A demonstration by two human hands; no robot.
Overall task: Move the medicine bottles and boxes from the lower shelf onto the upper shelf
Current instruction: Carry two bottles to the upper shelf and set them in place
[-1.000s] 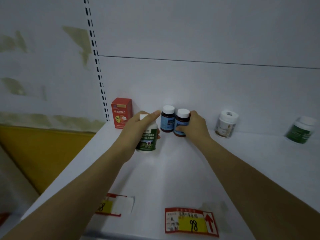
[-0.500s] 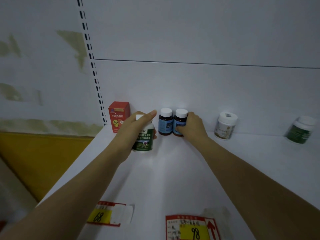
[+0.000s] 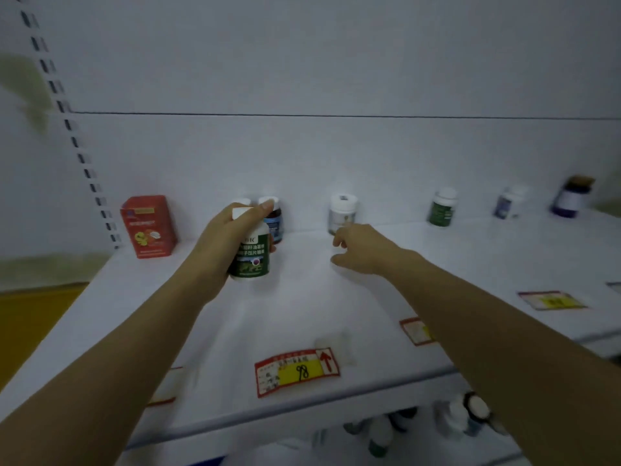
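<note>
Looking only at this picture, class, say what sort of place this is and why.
Probably a pharmacy or shop aisle: a white shelf by a slotted upright, price tags along its front, medicine bottles at the back, a green-labelled bottle in the left hand.

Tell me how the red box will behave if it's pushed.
The red box looks like thin card, so it is probably light and would slide easily on the smooth shelf. It stands upright and taller than wide, so a push near the top might tip it. Its flat faces mean it should not roll.
</note>
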